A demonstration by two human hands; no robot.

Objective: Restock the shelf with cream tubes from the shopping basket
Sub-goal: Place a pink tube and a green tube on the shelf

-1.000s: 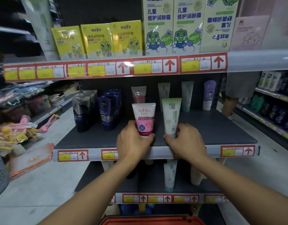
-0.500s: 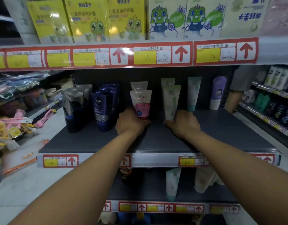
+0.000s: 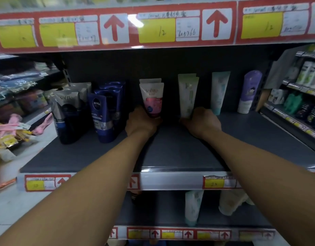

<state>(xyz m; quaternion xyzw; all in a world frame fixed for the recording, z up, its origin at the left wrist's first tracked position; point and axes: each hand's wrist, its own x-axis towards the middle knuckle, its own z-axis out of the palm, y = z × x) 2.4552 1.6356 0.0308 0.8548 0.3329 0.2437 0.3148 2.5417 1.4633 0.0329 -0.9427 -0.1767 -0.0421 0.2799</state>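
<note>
Hands reach far back: left hand grips the pink-and-white Softto cream tube, right hand the pale green plastic tube, both standing on the dark grey shelf; release remains, basket unseen.

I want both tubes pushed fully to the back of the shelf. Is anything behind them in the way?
Yes. Behind the pink Softto tube held by the left hand stands another pink tube; behind the green tube held by the right hand, another green tube.
</note>
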